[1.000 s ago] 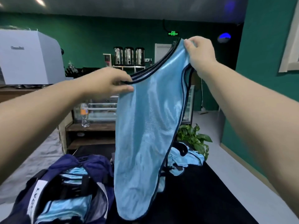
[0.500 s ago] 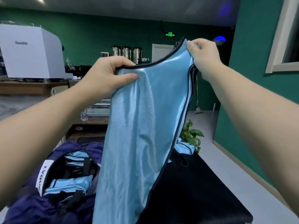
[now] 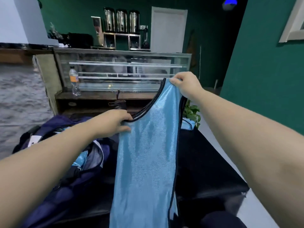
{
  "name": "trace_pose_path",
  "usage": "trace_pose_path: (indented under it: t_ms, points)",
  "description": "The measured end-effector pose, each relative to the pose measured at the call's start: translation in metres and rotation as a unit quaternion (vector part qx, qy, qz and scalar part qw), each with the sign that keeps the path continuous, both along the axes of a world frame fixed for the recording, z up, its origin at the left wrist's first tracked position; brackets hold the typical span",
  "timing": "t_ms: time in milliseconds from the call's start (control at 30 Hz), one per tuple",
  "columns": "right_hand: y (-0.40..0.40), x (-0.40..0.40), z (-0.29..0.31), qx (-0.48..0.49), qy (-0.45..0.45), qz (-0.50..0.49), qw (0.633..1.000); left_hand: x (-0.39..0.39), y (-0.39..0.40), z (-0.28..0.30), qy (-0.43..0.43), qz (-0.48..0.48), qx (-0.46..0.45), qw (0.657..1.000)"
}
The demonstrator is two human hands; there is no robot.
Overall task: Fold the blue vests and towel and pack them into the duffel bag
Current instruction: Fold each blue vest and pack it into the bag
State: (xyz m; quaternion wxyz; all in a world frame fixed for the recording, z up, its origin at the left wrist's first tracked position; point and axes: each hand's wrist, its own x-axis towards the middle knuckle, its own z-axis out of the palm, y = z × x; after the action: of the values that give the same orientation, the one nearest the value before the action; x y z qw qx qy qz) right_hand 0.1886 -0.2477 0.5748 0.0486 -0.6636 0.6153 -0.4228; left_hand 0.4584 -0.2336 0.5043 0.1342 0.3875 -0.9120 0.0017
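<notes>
both hands, left hand (image 3: 115,123) and right hand (image 3: 185,84), pinch a shiny blue mesh vest (image 3: 146,158) right of the navy duffel bag (image 3: 54,175), so probably folding next, needs halving

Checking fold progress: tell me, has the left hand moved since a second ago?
Yes. The left hand has dropped, from level with the urns to below the glass case, holding the vest.

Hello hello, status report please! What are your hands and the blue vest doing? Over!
Left hand and right hand each grip the blue vest. Vest hangs unfolded beside the open duffel bag. Nothing blocking.
</notes>
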Motion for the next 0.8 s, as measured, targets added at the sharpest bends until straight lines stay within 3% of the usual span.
trace_pose_path:
  t_ms: [167, 333, 433, 500, 567, 700, 800]
  points:
    - [-0.036, -0.011, -0.018, 0.009, 0.01, 0.009, 1.0, -0.009, -0.038, -0.027, 0.081, 0.001, -0.007, 0.997]
    - [-0.077, -0.024, -0.035, -0.006, 0.005, 0.002, 1.0, -0.02, -0.07, -0.051, 0.273, 0.058, 0.053, 0.959]
    - [-0.098, -0.03, -0.052, 0.019, -0.026, -0.001, 0.999, -0.028, -0.09, -0.072, 0.406, 0.105, 0.106, 0.902]
    - [-0.112, -0.032, -0.069, 0.04, -0.045, -0.001, 0.998, -0.033, -0.101, -0.089, 0.494, 0.138, 0.203, 0.834]
    - [-0.125, -0.034, -0.087, 0.057, -0.052, -0.001, 0.997, -0.036, -0.111, -0.109, 0.53, 0.173, 0.309, 0.771]
    - [-0.146, -0.033, -0.124, 0.09, -0.054, -0.009, 0.994, -0.036, -0.13, -0.142, 0.525, 0.206, 0.315, 0.763]
    - [-0.16, -0.031, -0.146, 0.113, -0.052, -0.021, 0.992, -0.037, -0.141, -0.163, 0.498, 0.207, 0.294, 0.789]
